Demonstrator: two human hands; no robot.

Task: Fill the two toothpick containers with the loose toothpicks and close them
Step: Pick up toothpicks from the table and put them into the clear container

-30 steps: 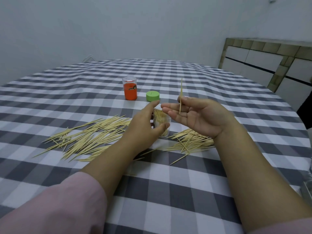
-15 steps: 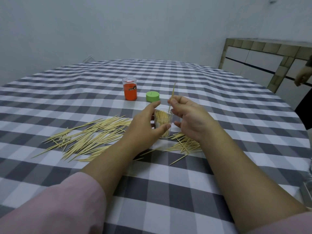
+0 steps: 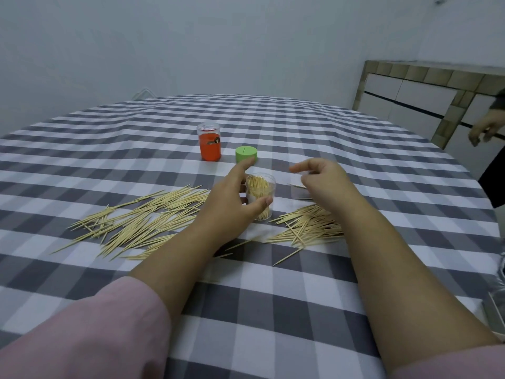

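Beside the left hand (image 3: 232, 203), by which the clear container (image 3: 261, 196) is gripped, the toothpick has been dropped in and the right hand (image 3: 322, 181) is now relaxed and empty, ready for more.

Matt checked cloth tablecloth (image 3: 273, 310), pale wooden toothpicks (image 3: 142, 220), clear glossy plastic container (image 3: 261, 196), matt green plastic lid (image 3: 246, 154), soft pink sleeve (image 3: 90, 335).

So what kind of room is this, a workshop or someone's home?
Most likely a home dining or kitchen area: a table under a grey-and-white checked tablecloth, a tiled counter with white cabinet doors by the wall, and everyday toothpick jars, like the clear plastic toothpick container.
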